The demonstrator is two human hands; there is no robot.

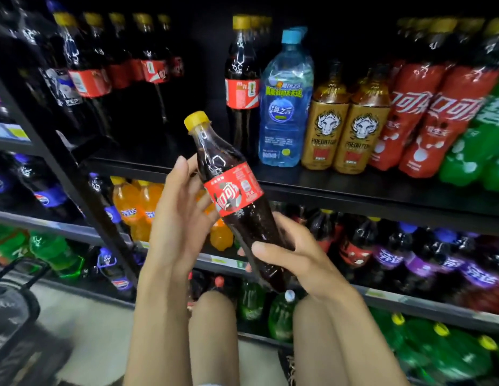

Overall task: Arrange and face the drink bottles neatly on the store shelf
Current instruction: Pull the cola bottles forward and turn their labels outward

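My right hand [293, 257] gripped the cola bottle [237, 196] low — cap leaning up-left toward the shelf [354, 195] — left hand [178, 213] flat against it.

the black shelf [368, 195] holds a tall cola bottle [242, 90], then a blue water bottle [283, 112] just beside it. next come two gold bottles [325, 129], two big red bottles [435, 121] and a green bottle [476, 151] at the right end.

The cola bottle [237, 201] was dark brown with a yellow cap and a red label bearing white script. On the black shelf [354, 190] stood a pale blue water bottle [283, 112], gold bottles [325, 135] printed with a white tiger head, and red bottles [407, 107] with white lettering
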